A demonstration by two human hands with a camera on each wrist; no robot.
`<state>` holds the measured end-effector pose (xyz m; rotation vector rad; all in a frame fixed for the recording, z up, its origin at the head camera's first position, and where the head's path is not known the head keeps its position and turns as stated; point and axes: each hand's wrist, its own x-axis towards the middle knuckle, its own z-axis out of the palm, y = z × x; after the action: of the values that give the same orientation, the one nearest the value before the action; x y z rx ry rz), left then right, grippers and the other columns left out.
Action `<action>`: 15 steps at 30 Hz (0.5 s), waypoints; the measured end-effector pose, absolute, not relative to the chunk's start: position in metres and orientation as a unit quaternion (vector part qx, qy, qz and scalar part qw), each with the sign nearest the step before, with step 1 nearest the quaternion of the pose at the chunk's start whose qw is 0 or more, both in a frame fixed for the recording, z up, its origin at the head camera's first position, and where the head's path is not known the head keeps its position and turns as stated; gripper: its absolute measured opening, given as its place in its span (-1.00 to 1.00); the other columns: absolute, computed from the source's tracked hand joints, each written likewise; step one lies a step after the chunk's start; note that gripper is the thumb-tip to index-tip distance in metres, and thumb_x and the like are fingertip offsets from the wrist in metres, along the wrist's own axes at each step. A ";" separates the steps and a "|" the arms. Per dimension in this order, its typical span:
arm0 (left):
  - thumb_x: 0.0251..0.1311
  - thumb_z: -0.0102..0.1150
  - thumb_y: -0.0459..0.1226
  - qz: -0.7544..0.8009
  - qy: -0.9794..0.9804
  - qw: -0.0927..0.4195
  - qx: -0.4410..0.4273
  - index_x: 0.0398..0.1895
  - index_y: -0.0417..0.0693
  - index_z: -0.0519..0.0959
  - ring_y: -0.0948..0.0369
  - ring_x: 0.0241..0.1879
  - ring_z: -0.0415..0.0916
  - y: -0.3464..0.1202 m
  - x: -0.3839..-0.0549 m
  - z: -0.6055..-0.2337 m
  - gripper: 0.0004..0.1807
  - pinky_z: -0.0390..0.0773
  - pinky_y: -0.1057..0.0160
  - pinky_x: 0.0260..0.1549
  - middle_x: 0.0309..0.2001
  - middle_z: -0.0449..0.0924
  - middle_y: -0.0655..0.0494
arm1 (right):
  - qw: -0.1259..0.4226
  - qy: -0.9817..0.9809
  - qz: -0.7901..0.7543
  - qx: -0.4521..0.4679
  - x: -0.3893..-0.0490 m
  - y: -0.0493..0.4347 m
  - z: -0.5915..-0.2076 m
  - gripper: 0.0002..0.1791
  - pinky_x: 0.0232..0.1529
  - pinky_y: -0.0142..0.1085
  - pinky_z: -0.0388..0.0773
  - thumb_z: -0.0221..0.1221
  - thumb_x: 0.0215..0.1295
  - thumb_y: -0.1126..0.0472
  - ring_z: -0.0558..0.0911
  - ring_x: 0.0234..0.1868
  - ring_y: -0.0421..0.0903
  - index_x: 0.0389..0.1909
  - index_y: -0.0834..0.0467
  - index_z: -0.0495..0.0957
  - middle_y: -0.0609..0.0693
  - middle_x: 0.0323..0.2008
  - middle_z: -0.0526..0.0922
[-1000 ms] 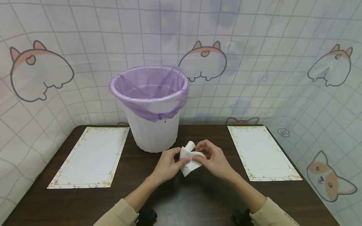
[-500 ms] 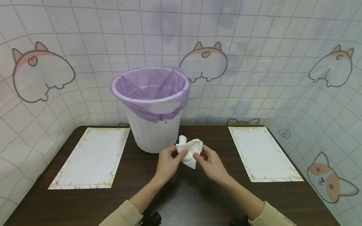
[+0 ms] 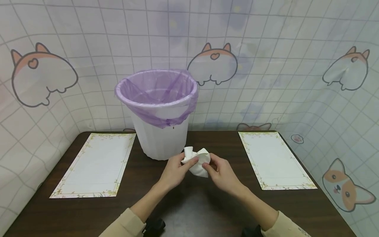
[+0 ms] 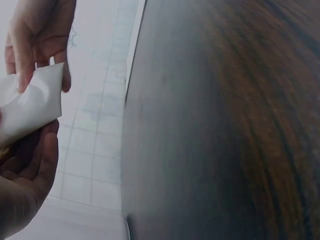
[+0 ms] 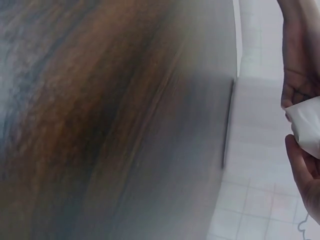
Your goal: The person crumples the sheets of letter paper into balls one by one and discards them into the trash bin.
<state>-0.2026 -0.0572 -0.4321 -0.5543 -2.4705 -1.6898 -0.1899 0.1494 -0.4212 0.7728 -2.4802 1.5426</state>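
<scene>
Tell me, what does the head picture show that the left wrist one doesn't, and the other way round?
Only the head view shows the purple liner over the rim of the bin, the left sheet of paper and the beige sleeves.

Only the left wrist view shows the palm of the right hand, seen from the side.

Both show the white tissue pinched by the left hand and the right hand, the dark table and the gridded backdrop.
</scene>
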 end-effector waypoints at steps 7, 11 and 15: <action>0.47 0.20 -0.05 -0.564 -0.800 0.054 -0.198 -0.16 -0.08 0.69 0.30 -0.55 0.32 -0.058 -0.204 -0.434 -0.72 0.34 0.32 -0.56 -0.49 0.48 0.24 | 0.057 -0.815 0.512 0.267 -0.192 0.149 -0.424 -0.77 -0.22 -0.28 0.68 0.22 0.46 0.36 0.71 -0.19 -0.03 0.07 0.31 0.57 0.12 -0.14 0.72; 0.48 0.20 -0.09 -0.566 -0.795 0.065 -0.207 -0.18 -0.11 0.70 0.28 -0.49 0.37 -0.057 -0.206 -0.435 -0.73 0.39 0.32 -0.53 -0.42 0.57 0.22 | 0.054 -0.804 0.531 0.260 -0.192 0.150 -0.428 -0.69 -0.14 -0.27 0.68 0.23 0.47 0.33 0.72 -0.11 0.01 0.15 0.31 0.53 0.15 -0.08 0.71; 0.47 0.21 -0.11 -0.562 -0.792 0.083 -0.224 -0.20 -0.12 0.72 0.29 -0.53 0.35 -0.057 -0.207 -0.434 -0.74 0.37 0.32 -0.56 -0.43 0.61 0.23 | 0.046 -0.786 0.561 0.255 -0.194 0.150 -0.429 -0.65 -0.17 -0.27 0.68 0.19 0.51 0.29 0.71 -0.14 -0.03 0.23 0.29 0.49 0.14 -0.06 0.69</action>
<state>-0.2071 -0.0565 -0.4337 -0.6675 -2.3643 -1.6789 -0.1943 0.1503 -0.4295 0.7783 -2.4010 1.7131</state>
